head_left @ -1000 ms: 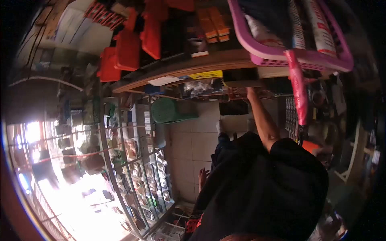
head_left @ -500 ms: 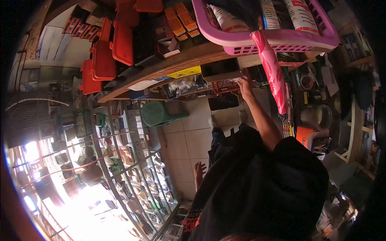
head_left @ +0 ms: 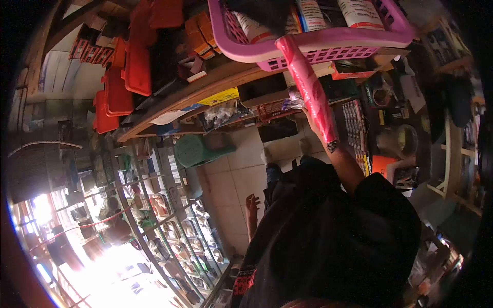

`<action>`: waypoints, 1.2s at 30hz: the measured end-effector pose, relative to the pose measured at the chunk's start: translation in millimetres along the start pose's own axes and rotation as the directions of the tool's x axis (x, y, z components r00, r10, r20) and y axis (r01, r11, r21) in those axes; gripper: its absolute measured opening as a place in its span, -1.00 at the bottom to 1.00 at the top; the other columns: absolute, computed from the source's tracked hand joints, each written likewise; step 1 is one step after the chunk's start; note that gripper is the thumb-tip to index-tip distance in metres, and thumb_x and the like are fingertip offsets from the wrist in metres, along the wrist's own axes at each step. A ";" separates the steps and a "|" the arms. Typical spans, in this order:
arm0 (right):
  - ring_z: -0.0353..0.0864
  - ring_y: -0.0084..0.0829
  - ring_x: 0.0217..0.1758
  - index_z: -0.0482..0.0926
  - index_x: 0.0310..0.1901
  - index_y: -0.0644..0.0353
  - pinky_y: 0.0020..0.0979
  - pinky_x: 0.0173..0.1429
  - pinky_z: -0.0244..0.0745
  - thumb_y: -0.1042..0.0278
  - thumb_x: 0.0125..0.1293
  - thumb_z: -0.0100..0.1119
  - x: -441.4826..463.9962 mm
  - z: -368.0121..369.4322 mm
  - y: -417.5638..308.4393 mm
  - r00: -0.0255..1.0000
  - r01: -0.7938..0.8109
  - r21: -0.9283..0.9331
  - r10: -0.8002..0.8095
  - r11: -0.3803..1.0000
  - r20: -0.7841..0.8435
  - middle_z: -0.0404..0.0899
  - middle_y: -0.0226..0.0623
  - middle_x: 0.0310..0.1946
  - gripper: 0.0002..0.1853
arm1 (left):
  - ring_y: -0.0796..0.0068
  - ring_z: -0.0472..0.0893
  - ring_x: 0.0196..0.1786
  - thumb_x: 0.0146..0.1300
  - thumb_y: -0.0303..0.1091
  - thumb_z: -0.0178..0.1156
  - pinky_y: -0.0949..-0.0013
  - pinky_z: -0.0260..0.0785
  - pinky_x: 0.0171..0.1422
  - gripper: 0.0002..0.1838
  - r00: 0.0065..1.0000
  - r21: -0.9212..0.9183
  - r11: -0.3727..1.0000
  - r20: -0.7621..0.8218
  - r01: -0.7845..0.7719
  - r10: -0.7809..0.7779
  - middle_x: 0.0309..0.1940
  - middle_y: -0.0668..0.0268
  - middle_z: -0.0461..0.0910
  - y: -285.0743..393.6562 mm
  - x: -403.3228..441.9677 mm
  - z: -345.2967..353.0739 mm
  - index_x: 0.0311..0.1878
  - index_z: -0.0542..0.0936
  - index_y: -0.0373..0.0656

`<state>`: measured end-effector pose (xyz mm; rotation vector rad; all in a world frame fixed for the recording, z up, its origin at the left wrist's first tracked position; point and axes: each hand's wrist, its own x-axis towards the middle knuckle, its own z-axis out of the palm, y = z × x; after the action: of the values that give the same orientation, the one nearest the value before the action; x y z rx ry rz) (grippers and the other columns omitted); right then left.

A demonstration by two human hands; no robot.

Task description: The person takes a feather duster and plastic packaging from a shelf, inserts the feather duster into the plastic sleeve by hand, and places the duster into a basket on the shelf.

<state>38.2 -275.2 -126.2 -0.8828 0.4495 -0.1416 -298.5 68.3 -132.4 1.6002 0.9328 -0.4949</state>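
My right arm reaches up to the shelf under the counter. The right hand is partly hidden behind a pink plastic-wrapped roll hanging in front of it. Beside its fingertips lies a shiny clear plastic packet; whether the fingers grip it, I cannot make out. A small red basket and a dark open box are just left of the packet. My left hand hangs low over the tiled floor, fingers loosely bent and apart, holding nothing.
Above the shelf stands a pink basket with white cans. Red plastic cases hang at upper left. A green stool stands on the floor near a glass display case. A black box sits by my feet.
The view has shifted, so basket and roll appear further left. The roll now covers part of my right hand, and the plastic packet shows beside it. The left hand's fingers are more bent.
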 end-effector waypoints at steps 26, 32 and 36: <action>0.61 -0.26 -0.20 0.55 -0.24 0.24 -0.26 -0.09 0.46 0.03 0.30 0.19 -144.7 42.8 -170.1 0.628 0.400 -0.721 0.404 0.565 0.665 0.61 -0.13 -0.31 -0.64 | 0.63 0.56 -0.32 0.25 -0.28 0.28 0.36 0.42 -0.28 -0.75 0.610 0.449 0.413 0.602 -0.792 0.516 -0.41 0.22 0.69 276.1 -30.0 135.2 -0.19 0.64 -0.31; 0.63 -0.13 -0.37 0.62 -0.36 0.21 -0.22 -0.24 0.48 0.15 0.15 0.32 -147.7 48.2 -172.5 0.519 0.604 -0.586 0.292 0.540 0.803 0.61 -0.14 -0.47 -0.74 | 0.56 0.58 -0.17 0.35 -0.38 0.12 0.35 0.43 -0.08 -0.78 0.540 0.355 0.409 0.600 -0.841 0.590 -0.27 0.29 0.67 245.0 -24.8 134.0 -0.04 0.58 -0.30; 0.62 -0.18 -0.28 0.66 -0.34 0.14 -0.22 -0.13 0.48 0.27 0.08 0.28 -120.2 54.0 -175.9 0.321 0.776 -0.441 0.321 0.450 0.891 0.59 -0.19 -0.41 -0.84 | 0.50 0.49 0.09 0.43 -0.38 -0.01 0.32 0.34 0.19 -0.70 0.472 0.125 0.585 0.733 -0.801 0.490 0.02 0.24 0.58 270.3 -60.6 140.6 0.15 0.48 -0.25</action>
<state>-35.1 -311.7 77.8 -1.9205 -0.9565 0.3509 -98.1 -90.0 44.3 1.8702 -0.4283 -0.6453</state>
